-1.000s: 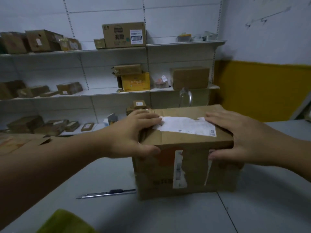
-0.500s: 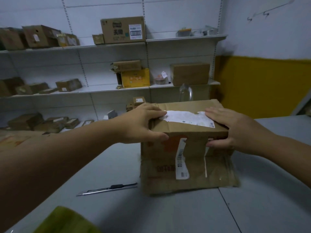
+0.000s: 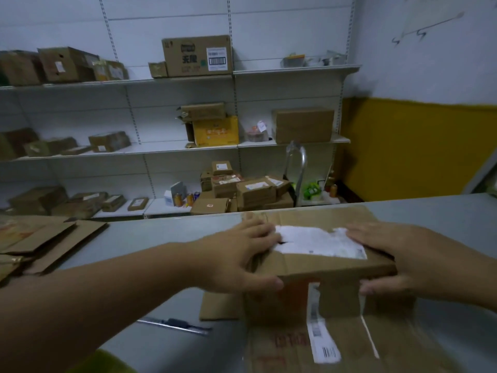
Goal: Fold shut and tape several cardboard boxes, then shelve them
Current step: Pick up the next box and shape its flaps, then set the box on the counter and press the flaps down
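Observation:
A worn brown cardboard box (image 3: 322, 267) with a torn white label on its top stands on the grey table (image 3: 161, 232) in front of me. My left hand (image 3: 236, 259) clasps the box's top left corner, fingers on top and thumb on the near face. At the top right corner, my right hand (image 3: 398, 262) holds it the same way. A near flap (image 3: 349, 345) with a barcode sticker lies spread flat toward me, and a side flap (image 3: 220, 305) sticks out to the left.
A utility knife (image 3: 174, 324) lies on the table left of the box. Flattened cardboard (image 3: 45, 243) is piled at the table's left end. White wall shelves (image 3: 161, 149) behind hold several boxes. A green object (image 3: 107, 362) sits at the bottom edge.
The box has sunk lower under my hands, and its near flap now lies flat on the table. Both hands kept their hold on the top corners.

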